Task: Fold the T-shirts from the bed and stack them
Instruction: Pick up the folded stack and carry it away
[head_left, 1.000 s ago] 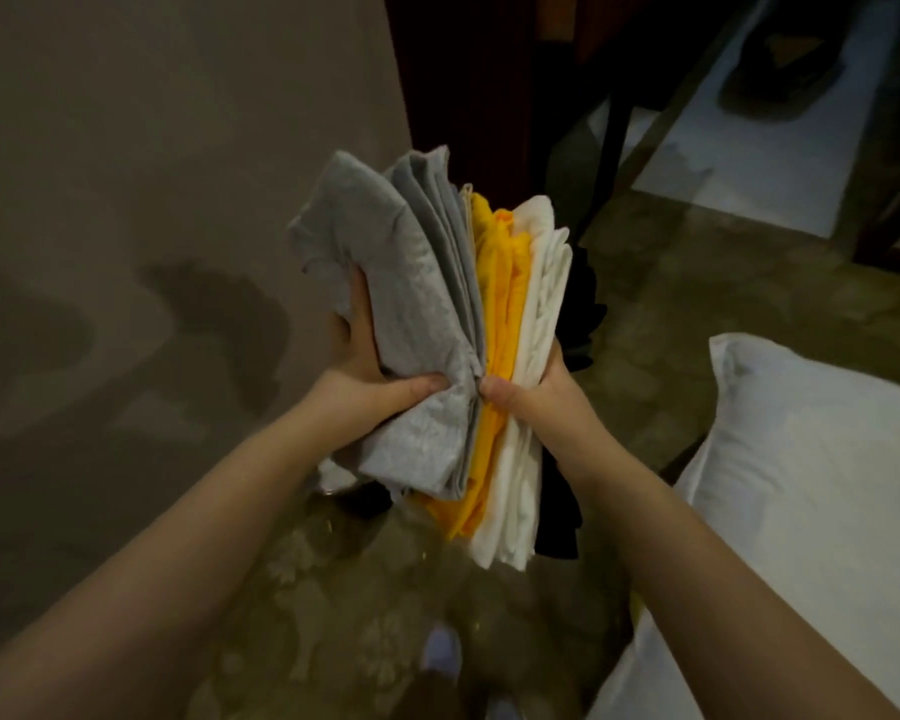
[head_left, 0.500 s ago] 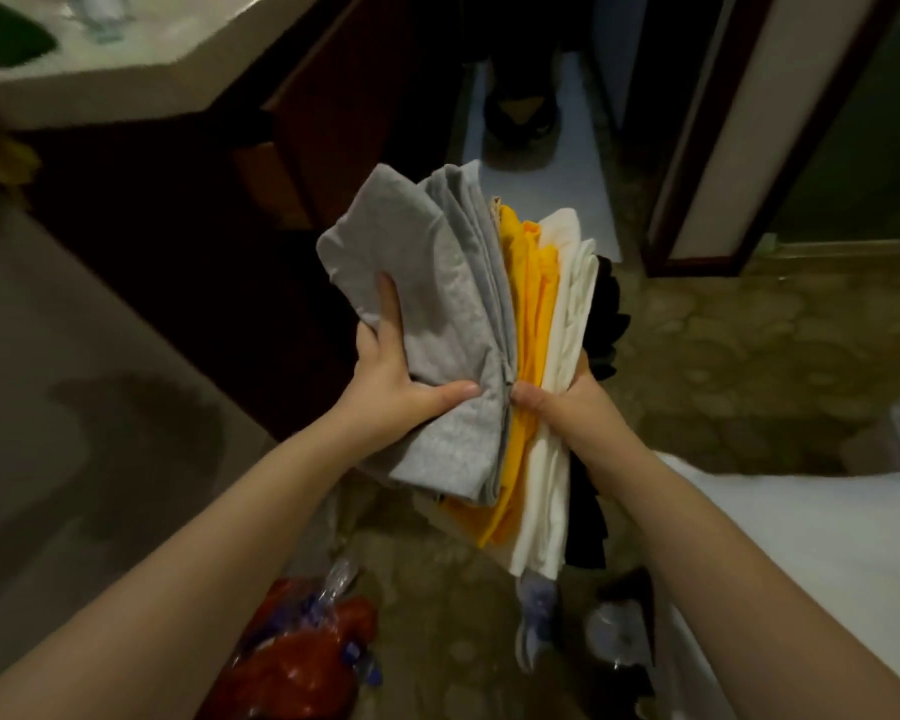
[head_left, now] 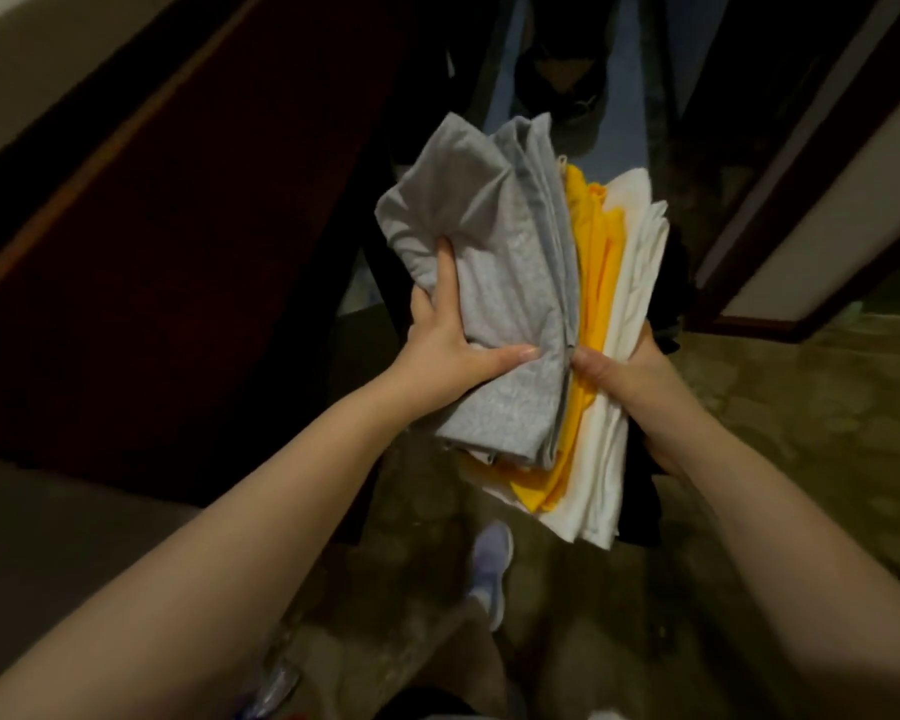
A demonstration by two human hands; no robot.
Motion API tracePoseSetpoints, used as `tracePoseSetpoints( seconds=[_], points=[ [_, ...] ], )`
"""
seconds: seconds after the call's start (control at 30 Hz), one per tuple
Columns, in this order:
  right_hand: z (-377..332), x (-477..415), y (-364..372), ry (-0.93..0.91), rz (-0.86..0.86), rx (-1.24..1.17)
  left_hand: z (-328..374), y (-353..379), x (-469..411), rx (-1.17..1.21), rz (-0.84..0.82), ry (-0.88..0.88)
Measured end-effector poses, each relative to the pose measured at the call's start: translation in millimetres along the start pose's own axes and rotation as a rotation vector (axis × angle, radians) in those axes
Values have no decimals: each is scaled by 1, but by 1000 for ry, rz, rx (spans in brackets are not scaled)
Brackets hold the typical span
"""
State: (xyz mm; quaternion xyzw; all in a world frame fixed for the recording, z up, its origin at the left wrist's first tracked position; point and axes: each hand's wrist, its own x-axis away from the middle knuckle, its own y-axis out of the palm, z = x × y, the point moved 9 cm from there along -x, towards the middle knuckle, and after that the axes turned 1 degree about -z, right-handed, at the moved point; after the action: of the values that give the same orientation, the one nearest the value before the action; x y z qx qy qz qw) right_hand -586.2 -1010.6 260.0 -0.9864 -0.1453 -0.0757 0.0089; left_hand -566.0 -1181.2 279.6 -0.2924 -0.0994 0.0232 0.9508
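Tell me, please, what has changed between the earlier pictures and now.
The person has turned away from the bed with the stack of folded shirts: the white bedding at the right has left the view, and dark wooden furniture now fills the left. Nothing was picked up or let go. The left hand and right hand still clamp the stack on edge between them.

we count one T-shirt stack (head_left: 541,304); four colour layers, grey (head_left: 494,252), yellow (head_left: 596,283), white (head_left: 640,283), black (head_left: 640,511); one left hand (head_left: 442,350), one right hand (head_left: 630,371); one shoe (head_left: 489,569)
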Motion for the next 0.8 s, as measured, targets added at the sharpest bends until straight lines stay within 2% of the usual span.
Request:
tracePoseSetpoints(
  seconds=[0.23,0.43,0.8],
  points=[
    [-9,-196,-9,32,-153,41,-10,-22,-175,66,71,-89],
    [-23,-352,-45,56,-188,29,4,-28,-323,69,122,-119],
    [-73,-636,-57,77,-656,104,38,-54,-530,187,439,-412]
  ],
)
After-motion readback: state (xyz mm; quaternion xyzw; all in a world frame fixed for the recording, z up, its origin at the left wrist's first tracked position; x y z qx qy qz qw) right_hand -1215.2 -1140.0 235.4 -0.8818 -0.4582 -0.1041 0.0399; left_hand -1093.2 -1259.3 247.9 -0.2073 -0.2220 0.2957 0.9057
